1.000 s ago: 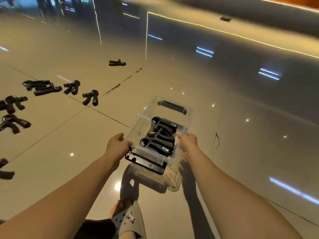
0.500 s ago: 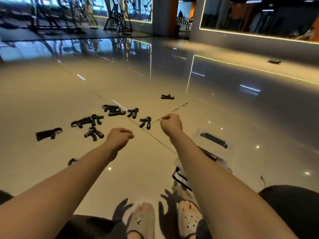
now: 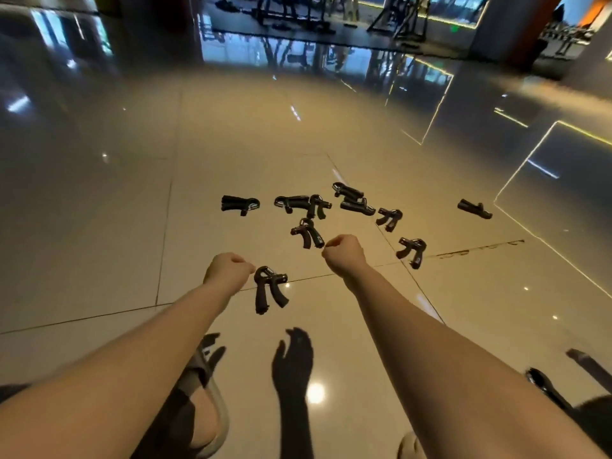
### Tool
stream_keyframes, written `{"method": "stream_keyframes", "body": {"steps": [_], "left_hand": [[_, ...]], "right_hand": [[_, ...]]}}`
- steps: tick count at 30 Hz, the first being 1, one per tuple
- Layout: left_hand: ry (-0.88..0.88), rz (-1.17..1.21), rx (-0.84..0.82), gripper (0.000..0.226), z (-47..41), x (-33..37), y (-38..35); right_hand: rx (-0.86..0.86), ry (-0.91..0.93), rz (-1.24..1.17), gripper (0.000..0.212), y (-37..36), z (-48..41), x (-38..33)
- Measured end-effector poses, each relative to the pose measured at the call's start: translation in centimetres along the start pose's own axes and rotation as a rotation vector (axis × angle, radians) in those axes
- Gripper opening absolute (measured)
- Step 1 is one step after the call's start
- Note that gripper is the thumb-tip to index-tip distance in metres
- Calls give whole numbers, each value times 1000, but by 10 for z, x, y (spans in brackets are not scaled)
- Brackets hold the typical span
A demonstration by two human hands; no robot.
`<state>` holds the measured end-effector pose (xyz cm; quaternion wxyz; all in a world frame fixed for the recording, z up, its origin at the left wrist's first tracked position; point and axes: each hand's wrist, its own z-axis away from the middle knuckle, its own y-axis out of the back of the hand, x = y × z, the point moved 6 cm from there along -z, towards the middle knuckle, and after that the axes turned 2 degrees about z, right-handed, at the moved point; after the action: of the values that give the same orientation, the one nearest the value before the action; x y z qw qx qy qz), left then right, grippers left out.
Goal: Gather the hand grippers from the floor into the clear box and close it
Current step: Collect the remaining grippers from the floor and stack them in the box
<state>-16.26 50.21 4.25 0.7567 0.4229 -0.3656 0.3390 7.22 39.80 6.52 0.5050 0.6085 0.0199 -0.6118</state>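
Note:
Several black hand grippers lie scattered on the glossy tiled floor ahead of me. The nearest hand gripper (image 3: 269, 288) lies just right of my left hand (image 3: 227, 271). Another hand gripper (image 3: 306, 232) lies just beyond and left of my right hand (image 3: 344, 255). Both hands reach forward above the floor and hold nothing; their fingers hang downward, loosely bent. More lie further out, at the left (image 3: 239, 205), centre (image 3: 352, 200), right (image 3: 410, 251) and far right (image 3: 474, 209). The clear box is out of view.
My sandalled foot (image 3: 205, 409) stands on the floor at the bottom left. A dark object (image 3: 544, 387) shows at the lower right edge; I cannot tell what it is. Gym machines (image 3: 298, 14) stand far behind, and a lit wall strip (image 3: 530, 160) runs on the right.
A second ago both hands held the clear box with grippers inside. They let go of it, my view swung left to the scattered grippers, and both hands now reach toward them.

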Motion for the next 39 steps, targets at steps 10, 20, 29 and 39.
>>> {"method": "stream_keyframes", "body": {"steps": [10, 20, 29, 39], "left_hand": [[152, -225, -39, 94, -114, -76, -98], [116, -441, 101, 106, -196, -120, -153], [-63, -538, 238, 86, -285, -87, -134], [-9, -450, 258, 66, -282, -98, -128]], "right_hand": [[-99, -7, 185, 44, -45, -141, 56], [-217, -4, 309, 52, -118, -269, 81], [-102, 85, 499, 81, -133, -342, 76], [-124, 15, 690, 83, -159, -345, 84]]}}
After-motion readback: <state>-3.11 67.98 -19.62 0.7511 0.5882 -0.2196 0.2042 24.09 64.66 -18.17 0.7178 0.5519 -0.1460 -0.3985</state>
